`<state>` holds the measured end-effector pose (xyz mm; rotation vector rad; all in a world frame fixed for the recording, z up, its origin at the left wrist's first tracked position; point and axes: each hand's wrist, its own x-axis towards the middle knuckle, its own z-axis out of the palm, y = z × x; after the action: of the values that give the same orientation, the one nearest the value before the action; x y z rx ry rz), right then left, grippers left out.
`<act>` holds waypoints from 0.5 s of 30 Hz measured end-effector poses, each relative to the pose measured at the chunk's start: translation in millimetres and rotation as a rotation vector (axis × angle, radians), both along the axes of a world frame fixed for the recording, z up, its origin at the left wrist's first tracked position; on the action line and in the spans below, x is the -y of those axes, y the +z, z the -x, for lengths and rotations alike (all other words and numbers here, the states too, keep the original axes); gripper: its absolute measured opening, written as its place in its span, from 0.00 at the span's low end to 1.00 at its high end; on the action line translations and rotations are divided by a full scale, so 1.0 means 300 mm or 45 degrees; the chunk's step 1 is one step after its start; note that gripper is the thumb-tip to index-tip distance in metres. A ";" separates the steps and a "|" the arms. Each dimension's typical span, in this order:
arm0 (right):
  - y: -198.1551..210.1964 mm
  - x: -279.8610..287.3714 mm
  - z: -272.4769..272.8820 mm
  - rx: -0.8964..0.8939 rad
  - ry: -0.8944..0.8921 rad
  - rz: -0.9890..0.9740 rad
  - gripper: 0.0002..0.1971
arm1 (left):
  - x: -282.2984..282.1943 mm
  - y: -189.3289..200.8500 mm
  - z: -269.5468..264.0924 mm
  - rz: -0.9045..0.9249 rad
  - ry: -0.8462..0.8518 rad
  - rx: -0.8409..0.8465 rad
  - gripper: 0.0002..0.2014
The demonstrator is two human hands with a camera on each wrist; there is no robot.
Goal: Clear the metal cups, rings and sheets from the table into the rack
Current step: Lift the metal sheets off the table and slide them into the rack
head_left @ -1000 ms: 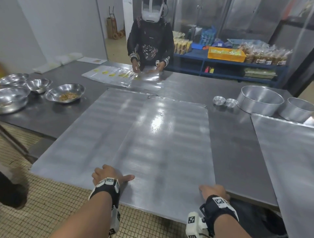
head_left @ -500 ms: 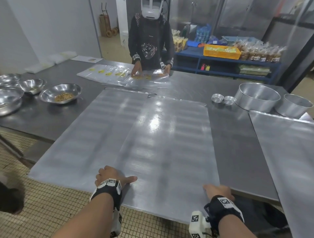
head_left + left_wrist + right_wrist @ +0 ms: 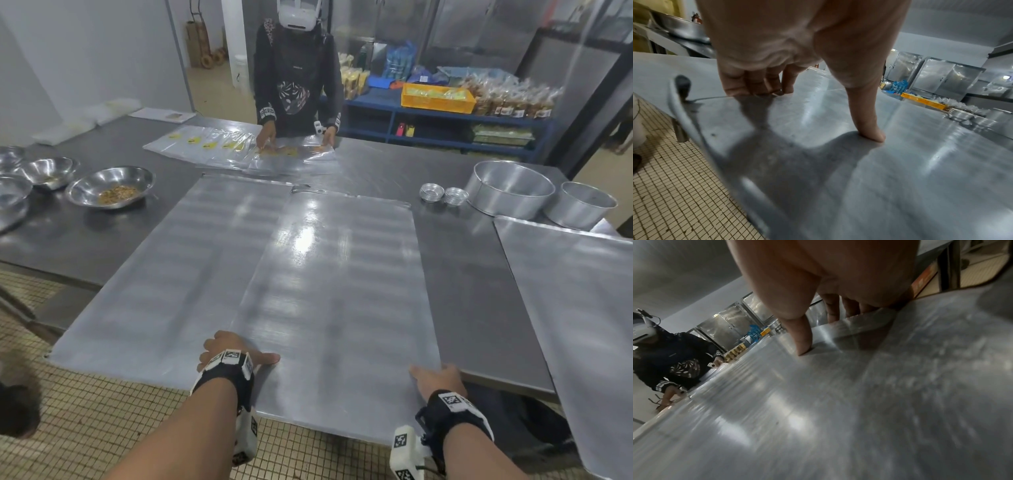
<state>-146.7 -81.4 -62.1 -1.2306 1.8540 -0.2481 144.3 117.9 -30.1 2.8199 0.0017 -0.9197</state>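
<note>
While both hands' fingers grip the top sheet, it overhangs the steel table (tiled floor below).

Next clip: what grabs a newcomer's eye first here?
The big shiny metal sheet in the middle of the table, overlapping a second sheet to its left. The left hand and right hand grip its near edge, thumbs on top. Across the table, another person handles clear plastic bags.
</note>
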 end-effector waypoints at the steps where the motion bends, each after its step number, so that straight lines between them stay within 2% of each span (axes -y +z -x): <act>1: 0.005 0.005 0.002 -0.001 0.011 0.007 0.29 | 0.003 -0.018 -0.007 0.011 0.013 -0.011 0.72; 4: 0.036 0.021 0.003 -0.035 0.039 0.009 0.33 | 0.000 -0.032 -0.018 0.058 0.017 0.006 0.73; 8: 0.068 0.048 0.011 -0.034 0.053 -0.031 0.34 | -0.022 -0.006 -0.006 0.013 -0.001 0.064 0.66; 11: 0.062 0.035 0.016 -0.056 0.066 -0.030 0.37 | -0.039 -0.019 -0.009 0.034 -0.041 0.059 0.67; 15: 0.042 0.006 0.028 -0.048 0.035 -0.024 0.40 | -0.054 -0.016 -0.024 0.118 0.040 0.034 0.65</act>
<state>-155.1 -83.4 -49.6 -1.2550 1.8664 -0.1929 151.6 134.1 -34.9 2.7384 0.0000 -0.8521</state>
